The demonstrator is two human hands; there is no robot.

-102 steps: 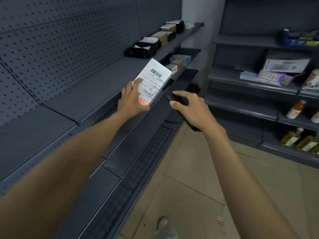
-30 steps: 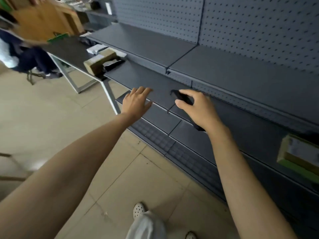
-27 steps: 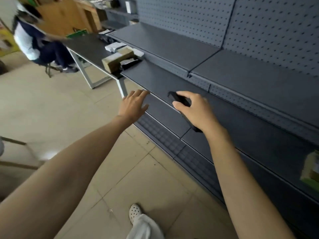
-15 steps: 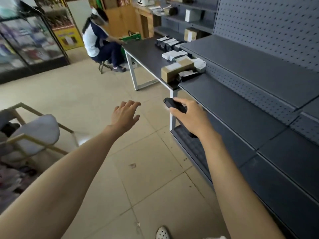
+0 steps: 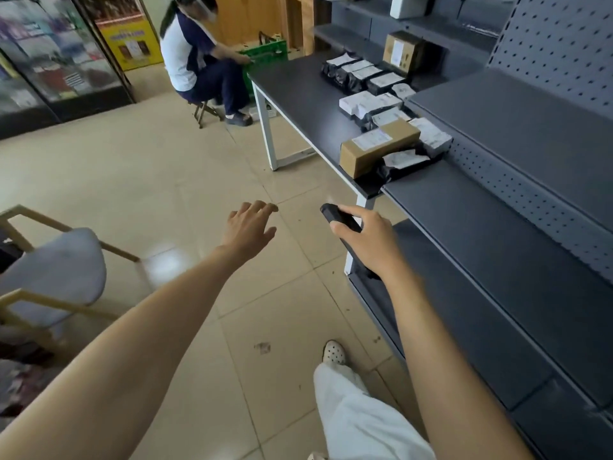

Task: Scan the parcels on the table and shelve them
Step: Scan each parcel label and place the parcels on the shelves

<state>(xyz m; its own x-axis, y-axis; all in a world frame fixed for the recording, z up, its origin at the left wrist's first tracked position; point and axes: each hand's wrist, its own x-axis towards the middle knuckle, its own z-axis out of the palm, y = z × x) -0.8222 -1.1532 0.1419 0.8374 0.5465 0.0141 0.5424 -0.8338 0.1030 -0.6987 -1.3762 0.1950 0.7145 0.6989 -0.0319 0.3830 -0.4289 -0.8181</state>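
Note:
My right hand point(image 5: 371, 240) grips a black handheld scanner point(image 5: 338, 217), its tip pointing up and left over the floor. Held out in front with relaxed fingers, my left hand point(image 5: 248, 227) is empty. Ahead stands a dark table point(image 5: 298, 97) carrying several parcels along its right side. Nearest is a brown cardboard box point(image 5: 378, 149) with a white label, and a black bag parcel point(image 5: 404, 162) lies beside it. White and black labelled parcels point(image 5: 368, 78) lie farther back. Both hands are well short of the table.
Grey metal shelving point(image 5: 497, 234) with a pegboard back runs along the right. A person point(image 5: 195, 58) sits on a stool beyond the table by a green basket point(image 5: 265, 51). A chair point(image 5: 56, 270) stands at the left. Glass-door fridges point(image 5: 49, 54) line the far left wall.
The view has swung from the shelves toward the table, which now looks nearer. The labelled parcel my left hand held 3.4 s ago is gone. The right hand kept the scanner.

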